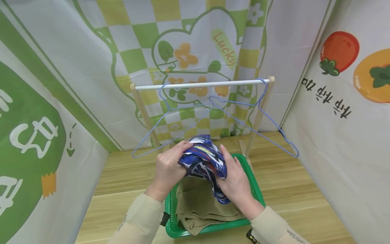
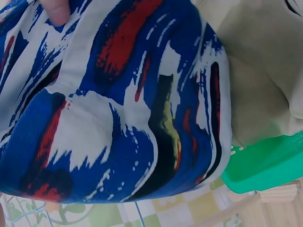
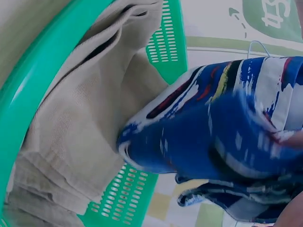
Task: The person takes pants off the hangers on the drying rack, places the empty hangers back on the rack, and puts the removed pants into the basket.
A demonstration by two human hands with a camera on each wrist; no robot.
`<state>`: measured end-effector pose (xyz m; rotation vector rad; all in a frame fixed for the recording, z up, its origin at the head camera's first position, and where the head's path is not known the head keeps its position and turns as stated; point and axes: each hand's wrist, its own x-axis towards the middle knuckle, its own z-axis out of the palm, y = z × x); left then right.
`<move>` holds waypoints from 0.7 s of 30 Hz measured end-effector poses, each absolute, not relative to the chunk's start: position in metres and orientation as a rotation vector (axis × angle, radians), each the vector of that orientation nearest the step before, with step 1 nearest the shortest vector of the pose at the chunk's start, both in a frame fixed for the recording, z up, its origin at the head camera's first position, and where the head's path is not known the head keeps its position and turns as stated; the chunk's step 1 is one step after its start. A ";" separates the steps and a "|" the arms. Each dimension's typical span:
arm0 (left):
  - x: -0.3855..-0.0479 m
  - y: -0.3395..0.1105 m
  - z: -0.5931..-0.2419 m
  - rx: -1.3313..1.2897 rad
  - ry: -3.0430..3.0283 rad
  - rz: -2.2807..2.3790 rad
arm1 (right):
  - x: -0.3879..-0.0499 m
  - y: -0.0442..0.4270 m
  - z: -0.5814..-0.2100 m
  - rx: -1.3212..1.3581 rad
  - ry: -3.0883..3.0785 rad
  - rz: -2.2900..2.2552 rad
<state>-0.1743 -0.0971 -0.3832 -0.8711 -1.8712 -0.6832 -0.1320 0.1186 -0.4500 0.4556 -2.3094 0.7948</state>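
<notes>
A bunched blue garment (image 1: 207,154) with white, red, yellow and black streaks is held up between both hands, above a green basket (image 1: 258,184). My left hand (image 1: 170,166) grips its left side, thumb on top of the cloth. On the other side my right hand (image 1: 236,179) holds the garment's right edge, with part of the cloth hanging down beside the palm. Folded khaki cloth (image 1: 198,203) lies in the basket below. In the right wrist view the streaked garment (image 3: 189,137) hangs close by the khaki cloth (image 3: 90,109); its exact kind is hidden by the folds.
Behind the basket stands a small rack with a white rail (image 1: 201,84) on wooden posts. A left blue wire hanger (image 1: 152,130) and a right blue wire hanger (image 1: 243,127) hang from it. Printed cloth walls (image 1: 329,135) enclose the wooden tabletop (image 1: 292,189).
</notes>
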 end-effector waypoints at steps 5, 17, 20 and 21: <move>-0.174 -0.096 -0.383 -0.864 -1.890 -0.684 | -0.130 0.118 -0.451 0.548 -2.320 0.771; -0.172 -0.090 -0.378 -0.775 -1.909 -0.695 | -0.111 0.104 -0.461 0.499 -2.218 0.433; -0.171 -0.089 -0.377 -0.753 -1.909 -0.690 | -0.106 0.100 -0.467 0.508 -2.217 0.358; -0.171 -0.089 -0.377 -0.749 -1.909 -0.688 | -0.105 0.099 -0.469 0.511 -2.218 0.336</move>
